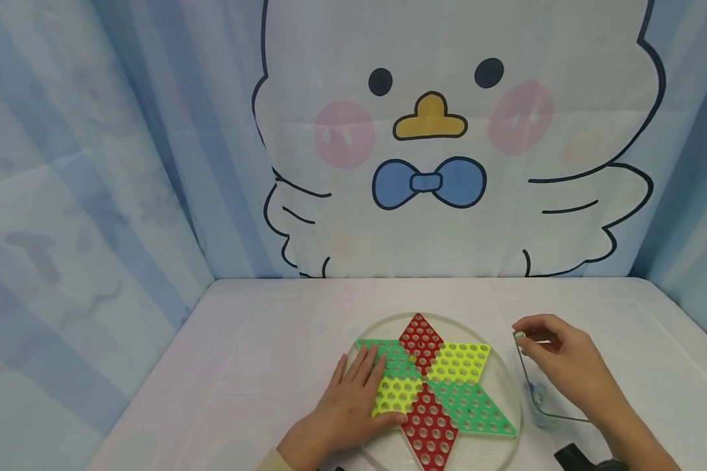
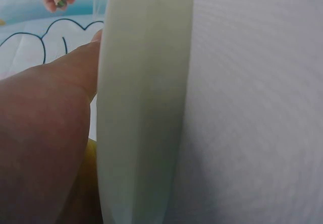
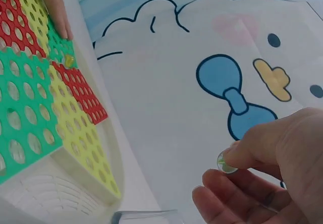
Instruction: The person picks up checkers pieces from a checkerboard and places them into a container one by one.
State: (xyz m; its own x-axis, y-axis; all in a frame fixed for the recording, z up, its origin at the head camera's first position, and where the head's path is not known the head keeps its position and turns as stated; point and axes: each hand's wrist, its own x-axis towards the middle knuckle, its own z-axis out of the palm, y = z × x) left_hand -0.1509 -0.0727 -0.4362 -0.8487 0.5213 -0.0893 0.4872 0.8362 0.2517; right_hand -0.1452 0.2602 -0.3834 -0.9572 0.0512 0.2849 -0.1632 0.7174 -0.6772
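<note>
A round, pale Chinese checkers board point(image 1: 383, 326) with a red, yellow and green star of holes lies on the table. My left hand point(image 1: 353, 396) rests flat on its left side, fingers spread over the green and yellow points. One yellow marble point(image 3: 69, 60) sits in the green part beside the far red point. Right of the board, my right hand point(image 1: 565, 356) pinches a clear marble point(image 3: 227, 162) with green inside between thumb and fingers. It is raised over a clear, dark-edged container point(image 1: 560, 417). In the left wrist view the board's edge point(image 2: 146, 103) fills the middle.
Blue-tinted marbles point(image 1: 537, 392) lie in the container's left part. A black object point(image 1: 577, 458) shows at the front edge near my right wrist. Behind the table point(image 1: 271, 340) hangs a curtain point(image 1: 430, 229) printed with a cartoon bird.
</note>
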